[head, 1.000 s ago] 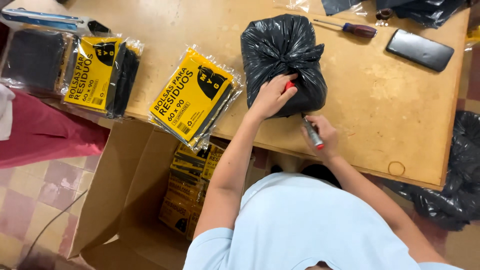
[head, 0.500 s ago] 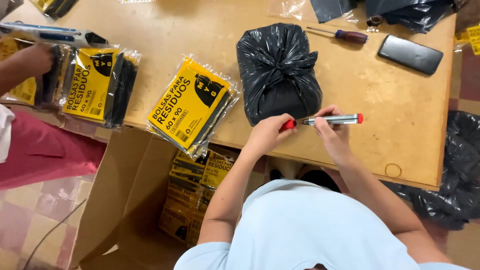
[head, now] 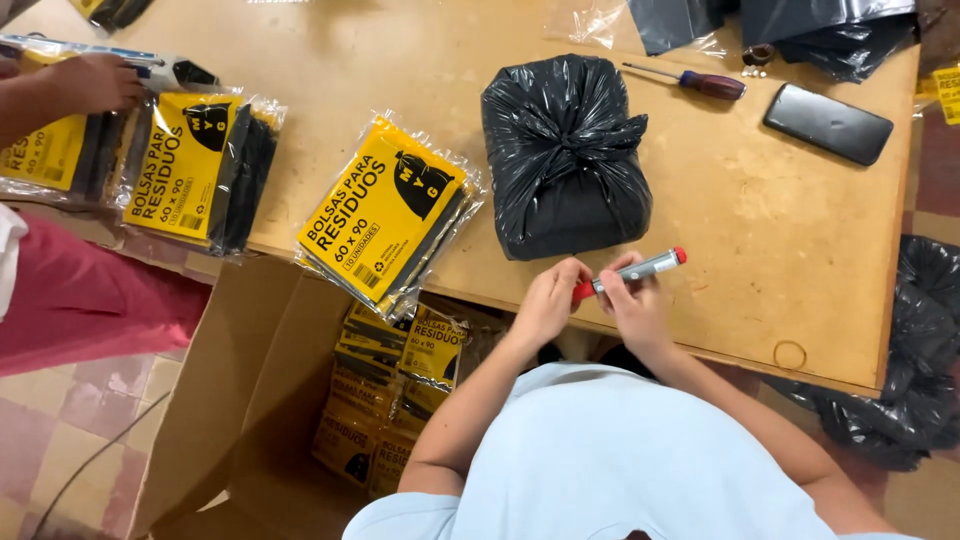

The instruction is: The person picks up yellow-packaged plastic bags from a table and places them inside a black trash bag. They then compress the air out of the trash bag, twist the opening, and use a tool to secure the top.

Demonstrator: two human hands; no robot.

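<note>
A red-and-grey marker [head: 648,268] lies level between my two hands just in front of a tied black bag bundle [head: 565,155] on the wooden table [head: 770,250]. My left hand [head: 548,298] pinches the marker's red cap end. My right hand [head: 632,303] grips its grey barrel. Both hands sit over the table's near edge, a little short of the bundle and not touching it.
A yellow-labelled pack of bags [head: 385,215] overhangs the table edge at left, with two more packs [head: 190,170] farther left under another person's hand [head: 90,85]. An open cardboard box [head: 250,400] below holds several packs. A screwdriver [head: 700,80] and phone [head: 828,122] lie beyond.
My left hand came off the black bundle and met the marker. My right hand turned the marker from pointing down to lying level, and both hands now hold it.
</note>
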